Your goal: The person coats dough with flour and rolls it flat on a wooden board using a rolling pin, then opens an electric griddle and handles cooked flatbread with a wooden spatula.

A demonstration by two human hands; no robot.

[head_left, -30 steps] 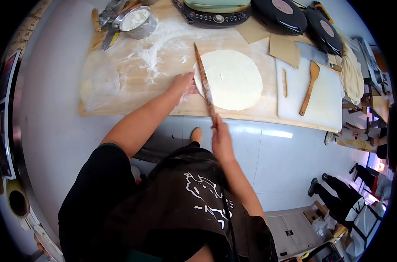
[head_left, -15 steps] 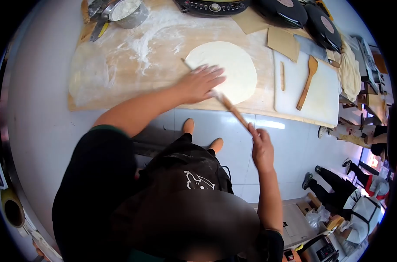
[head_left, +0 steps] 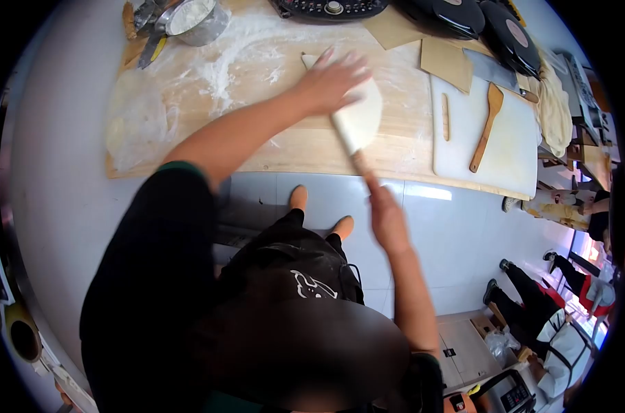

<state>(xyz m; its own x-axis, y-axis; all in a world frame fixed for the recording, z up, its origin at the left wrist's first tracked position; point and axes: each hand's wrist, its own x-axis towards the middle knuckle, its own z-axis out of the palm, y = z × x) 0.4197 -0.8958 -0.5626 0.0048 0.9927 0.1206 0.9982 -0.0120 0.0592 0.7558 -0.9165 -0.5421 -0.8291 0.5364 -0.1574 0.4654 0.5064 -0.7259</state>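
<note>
From the head camera, a thin, pale sheet of dough (head_left: pixel 369 117) is on the wooden counter (head_left: pixel 257 148), near the edge by the person. One side of it is wrapped around a long rolling pin (head_left: pixel 361 164), and the other side lies flat on the wood. The left grip (head_left: pixel 331 84) is spread wide, palm down, on top of the wrapped part, and its fingers look blurry. The right grip (head_left: pixel 388 220) is curled tight around the near end of the pin, past the edge of the counter. White powder (head_left: pixel 219 72) is messy on the wood to the left. Up in that corner sits a metal bowl (head_left: pixel 208 31) full of more white powder, with a yellow and dark handle (head_left: pixel 159 48) just beside it. On the right is a white cutting board (head_left: pixel 453 162) with a wooden spatula (head_left: pixel 489 124) lying on it. Brown paper sheets (head_left: pixel 446 63) lie just above the board. Behind them are two dark, round things (head_left: pixel 508 34), and a black machine (head_left: pixel 336 9) with buttons is at the top.
</note>
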